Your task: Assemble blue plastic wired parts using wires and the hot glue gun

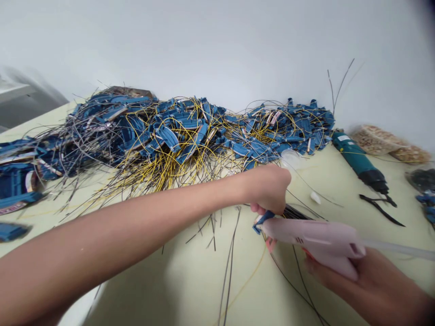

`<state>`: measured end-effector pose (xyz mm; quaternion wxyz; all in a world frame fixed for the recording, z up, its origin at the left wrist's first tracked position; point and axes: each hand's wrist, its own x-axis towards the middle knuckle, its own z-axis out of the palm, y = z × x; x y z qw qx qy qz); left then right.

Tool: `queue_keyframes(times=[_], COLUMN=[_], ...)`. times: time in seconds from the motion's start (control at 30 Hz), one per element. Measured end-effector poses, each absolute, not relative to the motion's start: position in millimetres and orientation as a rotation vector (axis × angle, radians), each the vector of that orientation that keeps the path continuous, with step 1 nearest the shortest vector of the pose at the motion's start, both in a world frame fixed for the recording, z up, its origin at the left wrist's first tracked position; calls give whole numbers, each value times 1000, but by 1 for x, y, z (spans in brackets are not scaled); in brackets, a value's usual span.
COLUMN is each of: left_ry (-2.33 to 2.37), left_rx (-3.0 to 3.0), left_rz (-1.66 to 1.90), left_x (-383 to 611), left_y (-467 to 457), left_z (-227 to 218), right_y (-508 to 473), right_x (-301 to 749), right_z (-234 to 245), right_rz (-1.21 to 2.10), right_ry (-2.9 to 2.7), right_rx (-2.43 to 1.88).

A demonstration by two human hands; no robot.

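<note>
My left hand (268, 188) reaches across the table from the left, fingers closed in a pinch on a small blue plastic piece (261, 222) with dark wires trailing from it. My right hand (360, 278), at the lower right, grips a pale pink glue gun (316, 242) whose nozzle points left and touches the blue piece. A clear glue stick (401, 249) sticks out of the gun's back end.
A big heap of blue plastic pieces tangled with yellow and black wires (176, 136) fills the back of the pale table (190, 280). A teal power tool (358, 160), black cutters (382, 208) and bags of small parts (384, 142) lie at the right.
</note>
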<state>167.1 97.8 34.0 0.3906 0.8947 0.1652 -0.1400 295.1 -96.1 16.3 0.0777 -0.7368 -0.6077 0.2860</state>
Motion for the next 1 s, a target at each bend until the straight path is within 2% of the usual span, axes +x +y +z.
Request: queue_keyframes(times=[0.2,1.0], left_ry=[425,444], left_rx=[2276,2281], left_rz=[-348,-347], left_x=[167,167], left_y=[98,96], left_z=[35,34], right_y=[-93,-94], right_x=[289,300], right_z=[21,7], right_rz=[772,921], right_ry=[-1809,-1770], right_rx=[-2232,-2172])
